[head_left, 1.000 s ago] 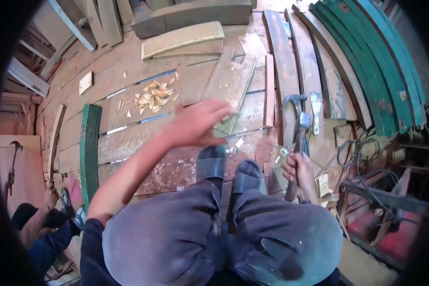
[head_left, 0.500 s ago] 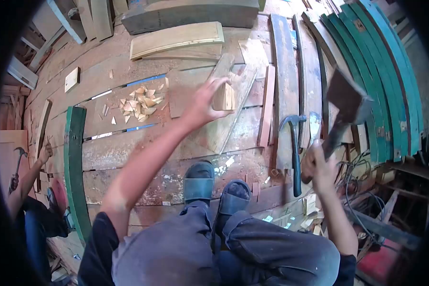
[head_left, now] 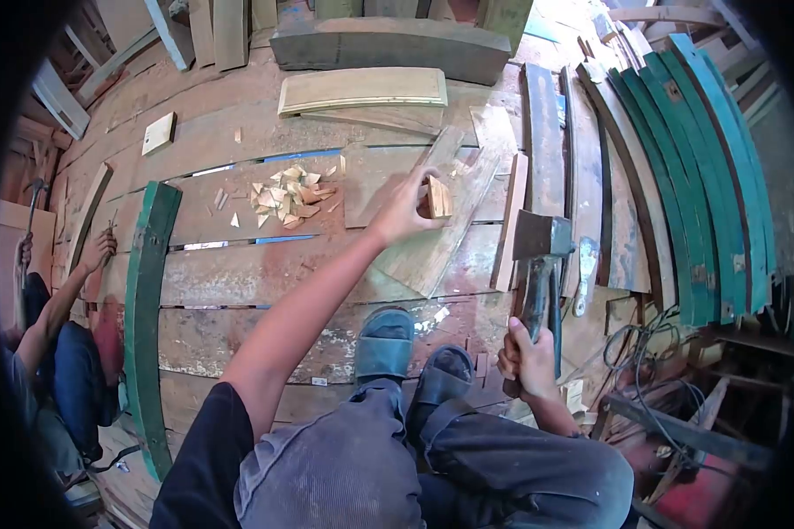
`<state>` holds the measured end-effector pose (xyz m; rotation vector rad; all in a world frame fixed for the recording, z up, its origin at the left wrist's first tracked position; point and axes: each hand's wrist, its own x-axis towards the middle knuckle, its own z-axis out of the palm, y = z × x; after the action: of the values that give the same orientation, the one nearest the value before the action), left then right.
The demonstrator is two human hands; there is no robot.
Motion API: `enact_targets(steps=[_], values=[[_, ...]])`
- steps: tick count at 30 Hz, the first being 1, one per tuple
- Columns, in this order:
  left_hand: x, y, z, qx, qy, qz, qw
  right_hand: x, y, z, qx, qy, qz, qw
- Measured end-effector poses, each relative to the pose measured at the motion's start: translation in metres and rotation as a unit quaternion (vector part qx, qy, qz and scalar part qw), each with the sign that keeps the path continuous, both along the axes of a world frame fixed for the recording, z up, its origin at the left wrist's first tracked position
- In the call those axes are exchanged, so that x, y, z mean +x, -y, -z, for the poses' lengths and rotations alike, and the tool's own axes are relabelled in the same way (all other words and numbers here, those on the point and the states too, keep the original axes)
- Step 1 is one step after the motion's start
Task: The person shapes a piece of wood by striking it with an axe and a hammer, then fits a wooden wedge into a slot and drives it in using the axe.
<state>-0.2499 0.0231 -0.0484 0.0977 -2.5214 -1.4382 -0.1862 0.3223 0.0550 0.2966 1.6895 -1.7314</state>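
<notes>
My left hand (head_left: 403, 210) is closed around a small block of pale wood (head_left: 439, 199), standing it upright on a flat weathered board (head_left: 432, 251). In my right hand (head_left: 529, 360) is the handle of a hatchet (head_left: 541, 236), its broad dark head raised to the right of the block and apart from it. Behind the hatchet, a hammer's dark handle (head_left: 556, 331) partly shows; the hammer's head is hidden. A heap of wood chips (head_left: 289, 196) lies left of my left hand.
Green curved timbers (head_left: 692, 194) are stacked at the right, near a putty knife (head_left: 586, 260) and tangled cable (head_left: 640, 344). A green beam (head_left: 144, 326) lies at the left, with another person's hand (head_left: 100, 251) beyond it. A pale curved board (head_left: 362, 91) lies ahead.
My right hand has brought the hatchet down and left, closer to the block. My left hand still holds the block on the board. The whole view has shifted slightly.
</notes>
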Motion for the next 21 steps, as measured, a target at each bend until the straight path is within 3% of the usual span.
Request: enact_targets(steps=[12, 21], values=[[0.000, 0.001, 0.005, -0.030, 0.019, 0.022, 0.999, 0.005, 0.008, 0.006, 0.013, 0.067, -0.007, 0.998], [-0.004, -0.007, 0.014, -0.063, -0.010, -0.001, 0.998, 0.004, 0.032, 0.003, -0.022, 0.032, -0.068, 0.997]])
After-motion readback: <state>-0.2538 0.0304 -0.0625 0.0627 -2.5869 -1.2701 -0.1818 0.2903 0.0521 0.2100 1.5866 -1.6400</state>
